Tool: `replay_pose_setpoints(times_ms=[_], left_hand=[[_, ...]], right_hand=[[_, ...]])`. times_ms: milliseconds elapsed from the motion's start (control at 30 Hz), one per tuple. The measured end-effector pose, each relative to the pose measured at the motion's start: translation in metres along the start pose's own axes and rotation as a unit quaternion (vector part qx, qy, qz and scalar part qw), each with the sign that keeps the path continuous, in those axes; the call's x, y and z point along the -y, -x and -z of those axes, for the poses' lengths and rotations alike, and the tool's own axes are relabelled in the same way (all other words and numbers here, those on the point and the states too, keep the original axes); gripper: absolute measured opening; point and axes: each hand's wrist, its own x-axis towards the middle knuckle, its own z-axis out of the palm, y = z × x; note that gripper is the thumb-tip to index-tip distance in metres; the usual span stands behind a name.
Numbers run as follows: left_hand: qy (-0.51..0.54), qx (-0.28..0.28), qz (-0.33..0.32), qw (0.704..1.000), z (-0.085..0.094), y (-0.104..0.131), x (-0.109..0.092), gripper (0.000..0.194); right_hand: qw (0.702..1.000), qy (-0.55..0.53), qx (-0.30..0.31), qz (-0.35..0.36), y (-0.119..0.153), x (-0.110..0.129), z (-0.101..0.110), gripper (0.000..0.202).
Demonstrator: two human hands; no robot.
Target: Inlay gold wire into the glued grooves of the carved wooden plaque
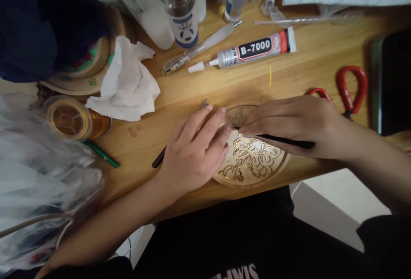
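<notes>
A round wooden disc (281, 165) near the table's front edge bears a flower pattern outlined in gold wire, with finer drawn lines at its top. My left hand (195, 155) lies on the disc's left side, its fingers stretched and slightly apart, holding nothing. Under that hand rests a dark slim tool (159, 158) with a pointed metal tip, its middle hidden. My right hand (292, 123) comes in from the right, its fingers closed on black tweezers (289, 141). The tweezers' tips meet the pattern close to my left fingertips; any wire between them is too small to make out.
A B-7000 glue tube (255, 48), a clear pen (202, 48) and bottles (180, 9) stand or lie behind the disc. Red-handled scissors (351, 86) are at right. Crumpled tissue (128, 82), a gold wire spool (75, 118) and a green stick (102, 154) lie left.
</notes>
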Motion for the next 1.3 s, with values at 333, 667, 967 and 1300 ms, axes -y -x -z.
replay_pose_setpoints(times_ms=[333, 667, 967, 1300], left_hand=[[0.010, -0.002, 0.004, 1.000, 0.000, 0.000, 0.000, 0.027], [0.032, -0.020, 0.002, 0.999, -0.001, 0.001, 0.002, 0.029], [0.069, -0.019, 0.015, 0.997, 0.003, 0.000, 0.006, 0.038], [0.048, -0.006, 0.008, 0.999, 0.002, 0.000, 0.003, 0.031]], right_hand=[[0.994, 0.074, 0.022, 0.074, -0.016, 0.006, 0.007, 0.043], [0.999, -0.006, -0.030, -0.033, 0.000, 0.013, -0.009, 0.015], [0.993, -0.067, -0.054, -0.076, 0.003, 0.013, -0.011, 0.009], [0.987, -0.069, -0.097, -0.107, 0.005, 0.021, -0.020, 0.012]])
